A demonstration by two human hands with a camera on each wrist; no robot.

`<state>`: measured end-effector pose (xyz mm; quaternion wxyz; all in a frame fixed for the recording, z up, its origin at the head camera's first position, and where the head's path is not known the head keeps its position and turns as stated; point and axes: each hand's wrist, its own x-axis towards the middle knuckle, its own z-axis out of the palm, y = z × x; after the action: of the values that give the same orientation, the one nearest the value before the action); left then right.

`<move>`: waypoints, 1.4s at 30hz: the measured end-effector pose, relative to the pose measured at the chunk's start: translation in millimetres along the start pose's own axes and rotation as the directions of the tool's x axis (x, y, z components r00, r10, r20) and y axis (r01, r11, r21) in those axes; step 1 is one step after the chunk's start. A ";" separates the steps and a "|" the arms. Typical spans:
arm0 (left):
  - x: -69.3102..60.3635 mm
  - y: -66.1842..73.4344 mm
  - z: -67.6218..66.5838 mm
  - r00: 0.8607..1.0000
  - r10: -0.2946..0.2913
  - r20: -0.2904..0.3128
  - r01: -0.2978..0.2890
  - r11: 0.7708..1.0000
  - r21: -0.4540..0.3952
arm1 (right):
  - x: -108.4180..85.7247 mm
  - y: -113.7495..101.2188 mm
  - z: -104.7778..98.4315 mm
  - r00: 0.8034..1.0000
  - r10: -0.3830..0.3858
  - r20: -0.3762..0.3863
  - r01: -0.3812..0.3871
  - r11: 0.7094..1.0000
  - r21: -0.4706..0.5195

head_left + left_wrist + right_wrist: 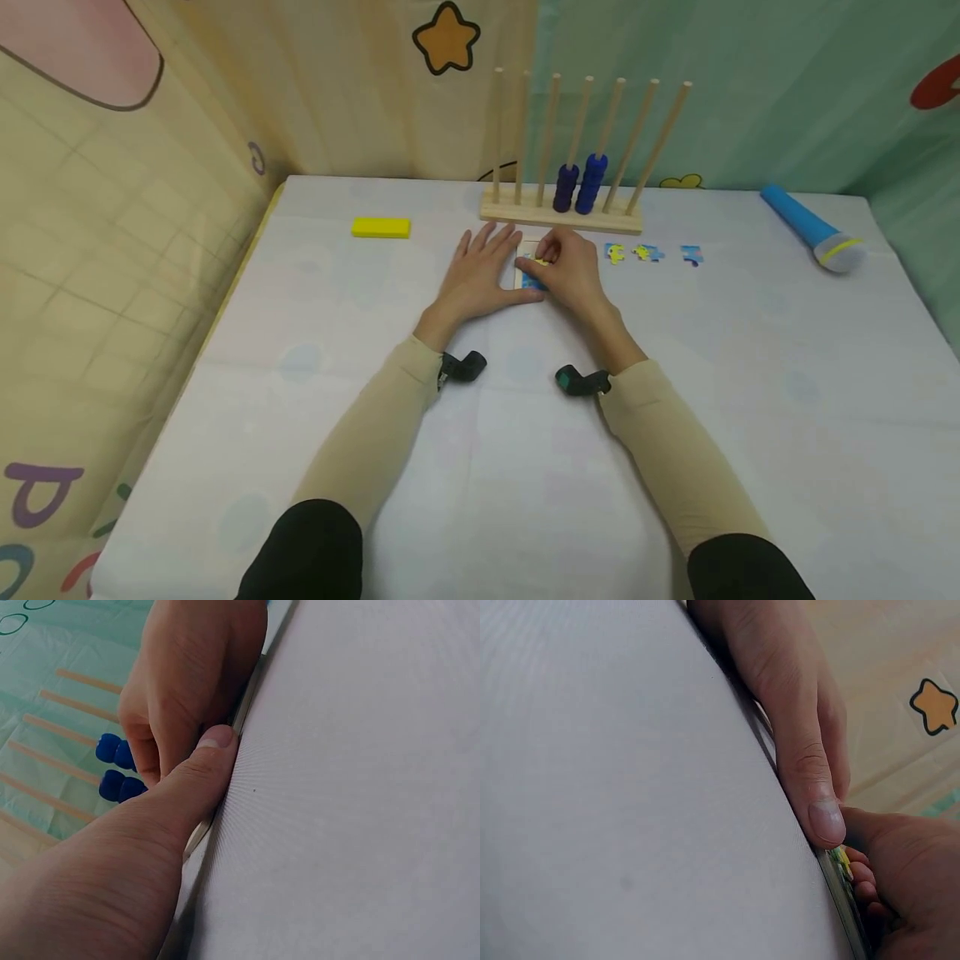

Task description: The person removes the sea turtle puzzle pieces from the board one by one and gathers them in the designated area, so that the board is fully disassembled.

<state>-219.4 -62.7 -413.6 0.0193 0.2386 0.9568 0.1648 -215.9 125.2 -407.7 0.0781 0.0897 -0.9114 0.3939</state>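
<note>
A small jigsaw board (528, 247) with a light rim and blue picture lies between my hands, partly covered by them. My left hand (478, 271) rests flat with fingers spread beside its left edge, and the thumb lies along the near edge. Over the board's right side, my right hand (576, 271) has its fingers curled and pinches a puzzle piece with some yellow (541, 262), mostly hidden by the fingers. In the right wrist view, a yellow and green patch (844, 862) shows by the right fingertips and the board's thin edge.
Loose puzzle pieces (614, 253) lie in a row to the right. Behind the board stands a wooden peg rack (517, 212) with dark blue beads (592, 183) on two pegs. A yellow block (381, 227) lies at left, a blue toy microphone (806, 221) at far right.
</note>
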 end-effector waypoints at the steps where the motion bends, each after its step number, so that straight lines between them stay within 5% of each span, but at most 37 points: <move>1: -0.3 -0.1 -0.5 1.000 0.000 -0.002 0.000 1.000 -0.001 | -0.4 -0.1 0.5 1.000 -0.007 -0.005 0.007 1.000 0.005; 28: -1.1 0.8 0.4 1.000 -0.009 0.010 0.009 1.000 -0.005 | -5.5 4.1 3.0 0.994 -0.084 -0.075 0.097 0.980 0.176; 36: 1.4 0.6 0.7 0.999 -0.025 0.023 0.025 1.000 -0.007 | -4.4 3.9 -11.8 0.992 0.033 -0.125 0.003 0.960 0.280; 42: 1.3 0.9 -0.7 0.999 -0.030 0.035 0.030 0.999 -0.013 | -13.9 18.8 -41.1 0.971 0.192 -0.145 -0.148 0.951 0.271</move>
<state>-220.2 -61.5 -412.6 0.0400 0.2268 0.9587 0.1669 -203.7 169.3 -396.0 0.1085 -0.0136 -0.8466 0.5208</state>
